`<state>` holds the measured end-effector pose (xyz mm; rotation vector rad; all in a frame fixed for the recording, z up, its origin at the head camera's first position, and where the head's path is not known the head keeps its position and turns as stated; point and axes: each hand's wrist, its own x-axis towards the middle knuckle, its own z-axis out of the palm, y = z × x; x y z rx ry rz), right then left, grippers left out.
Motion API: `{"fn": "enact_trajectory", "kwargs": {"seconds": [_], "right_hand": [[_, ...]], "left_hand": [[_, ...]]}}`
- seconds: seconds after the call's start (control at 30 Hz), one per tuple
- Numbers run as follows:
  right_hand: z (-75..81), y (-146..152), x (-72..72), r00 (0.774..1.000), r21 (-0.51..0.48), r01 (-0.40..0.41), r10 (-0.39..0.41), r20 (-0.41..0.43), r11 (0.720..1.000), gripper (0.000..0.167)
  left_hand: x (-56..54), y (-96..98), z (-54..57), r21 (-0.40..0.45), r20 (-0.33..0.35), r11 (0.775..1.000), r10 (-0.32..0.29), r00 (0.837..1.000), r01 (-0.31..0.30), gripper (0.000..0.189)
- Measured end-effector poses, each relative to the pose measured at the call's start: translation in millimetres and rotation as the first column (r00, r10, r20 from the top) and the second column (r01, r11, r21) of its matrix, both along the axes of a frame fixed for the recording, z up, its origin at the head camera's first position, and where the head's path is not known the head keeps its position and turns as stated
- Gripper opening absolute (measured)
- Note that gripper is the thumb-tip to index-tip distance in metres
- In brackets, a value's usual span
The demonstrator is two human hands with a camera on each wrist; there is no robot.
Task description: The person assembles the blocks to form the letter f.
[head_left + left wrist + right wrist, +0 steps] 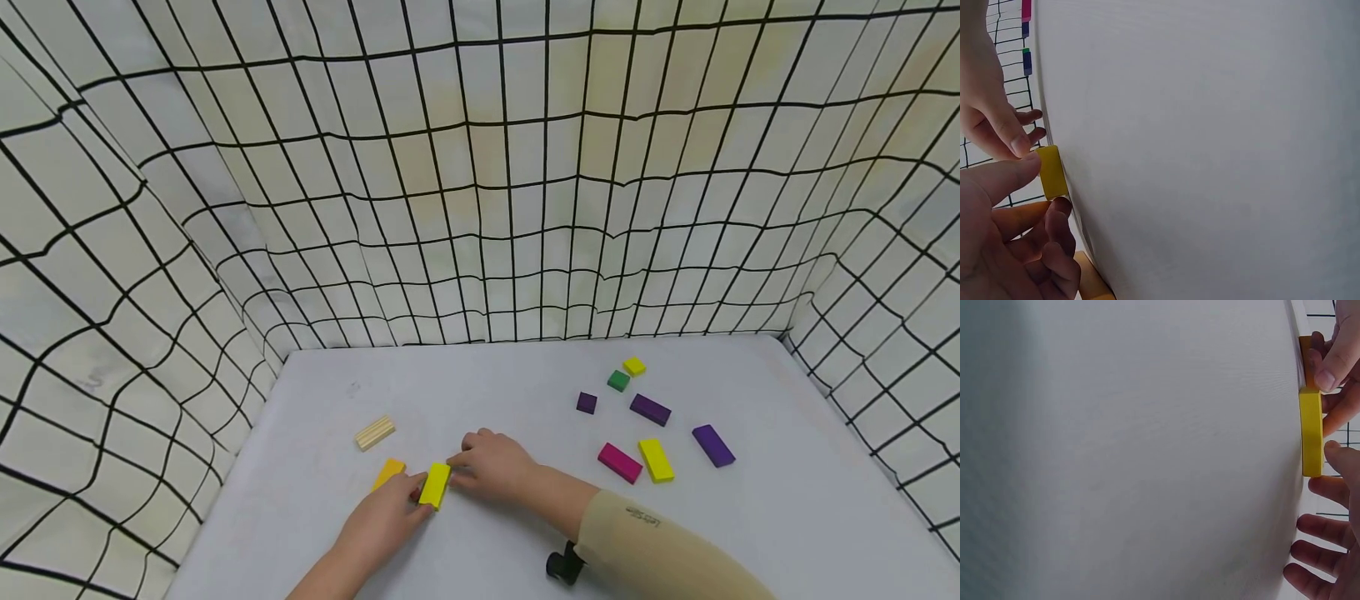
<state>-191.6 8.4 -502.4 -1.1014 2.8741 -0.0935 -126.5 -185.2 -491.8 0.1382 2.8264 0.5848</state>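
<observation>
A yellow block [435,486] stands on the white table, with my left hand [384,517] pinching it between thumb and fingers. In the left wrist view the thumb of the left hand [997,231] is at one end of the yellow block [1053,172] and a curled finger at the other. From the right, my right hand [495,468] reaches in, fingers spread, its thumb and index fingertips right at the block's edge. The right wrist view shows the yellow block [1311,432] between both hands. Beside the left fingers lies an orange block [389,472], partly covered.
A ridged, light wooden block [375,433] lies farther back left. To the right are pink [619,462], yellow [656,461], purple [713,446] and dark purple [650,409] blocks, with small cubes behind. Black netting [487,192] over white sheeting encloses the table. A black device [564,565] sits beneath the right sleeve.
</observation>
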Motion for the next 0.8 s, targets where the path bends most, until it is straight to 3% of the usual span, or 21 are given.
{"fn": "enact_trajectory", "kwargs": {"seconds": [0.53, 0.8], "right_hand": [[-3.8, -1.9, -0.1, 0.997, -0.05, 0.048, -0.045, 0.058, 0.998, 0.035], [-4.8, 1.6, -0.3, 0.987, -0.148, 0.063, -0.039, 0.158, 0.987, 0.033]], "left_hand": [[-3.0, 1.9, -0.6, -0.002, 0.017, 1.0, -0.004, 1.0, 0.004, 0.06], [-3.1, 5.8, 0.6, 0.015, 0.029, 1.0, -0.021, 0.999, 0.021, 0.071]]}}
